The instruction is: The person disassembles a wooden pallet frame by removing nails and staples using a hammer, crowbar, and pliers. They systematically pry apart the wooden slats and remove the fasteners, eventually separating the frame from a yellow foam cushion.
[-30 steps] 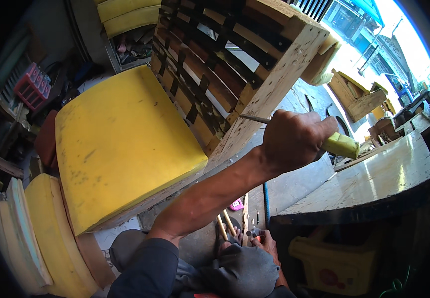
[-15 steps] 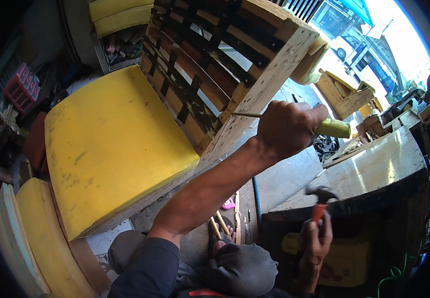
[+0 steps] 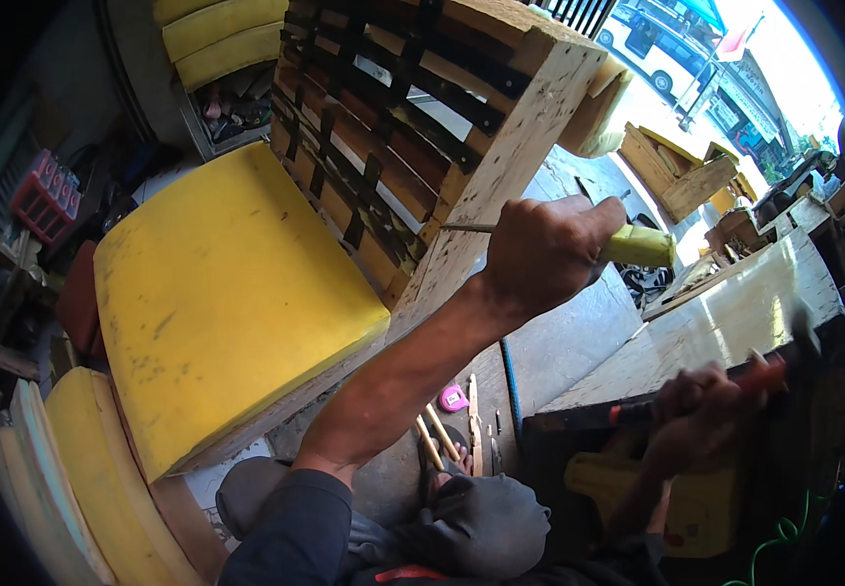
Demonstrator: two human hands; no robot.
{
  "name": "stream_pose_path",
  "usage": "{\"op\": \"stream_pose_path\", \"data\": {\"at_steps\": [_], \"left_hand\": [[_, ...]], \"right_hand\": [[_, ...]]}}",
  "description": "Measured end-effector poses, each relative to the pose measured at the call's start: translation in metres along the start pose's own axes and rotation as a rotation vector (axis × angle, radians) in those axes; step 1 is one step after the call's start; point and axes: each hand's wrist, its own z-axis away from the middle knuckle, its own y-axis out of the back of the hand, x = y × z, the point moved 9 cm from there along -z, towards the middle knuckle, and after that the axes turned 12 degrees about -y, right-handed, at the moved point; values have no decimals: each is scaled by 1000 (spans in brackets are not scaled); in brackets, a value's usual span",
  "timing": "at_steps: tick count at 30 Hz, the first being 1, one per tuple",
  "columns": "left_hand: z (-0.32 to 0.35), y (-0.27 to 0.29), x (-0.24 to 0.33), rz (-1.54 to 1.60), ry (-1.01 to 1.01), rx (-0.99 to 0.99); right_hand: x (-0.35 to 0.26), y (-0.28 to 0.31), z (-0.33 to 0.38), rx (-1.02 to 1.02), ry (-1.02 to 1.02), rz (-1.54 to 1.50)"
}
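The left hand is closed in a fist around a tool with a yellow-green cylindrical handle and a thin grey metal shaft; the handle juts out to the right of the fist, the shaft to the left. The shaft's tip appears at the side of a rectangular pale-wood frame strung with black straps; whether it touches cannot be told. The right hand, blurred, is clamped on the handle of a red-handled hammer with a dark metal head, the head beyond the fingers, up and to the right.

Below, near the grey-clad knee, a round pink tape measure lies on the floor beside pale wooden sticks. A yellow plastic container stands in shadow below the right hand; its contents are hidden.

A thick yellow foam slab lies left of the forearm, against the frame. Farther off at left is a pink plastic basket, its contents unclear. At the back, a grey open compartment holds a dark, reddish jumble under stacked yellow foam pieces.
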Motion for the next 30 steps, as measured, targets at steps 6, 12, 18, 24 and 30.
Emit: {"op": "stream_pose_path", "data": {"at_steps": [6, 12, 18, 24, 30], "left_hand": [[-2, -2, -8, 0, 57, -8], [-9, 3, -14, 3, 90, 41], [-16, 14, -29, -24, 143, 87], [-17, 19, -38, 48, 189, 150], [-16, 21, -40, -1, 192, 170]], "right_hand": [[-28, 1, -19, -26, -26, -87], [-48, -5, -51, -49, -56, 29], [-39, -37, -69, -101, -79, 394], [-44, -33, -87, -189, 27, 240], [-59, -46, -86, -80, 6, -46]]}}
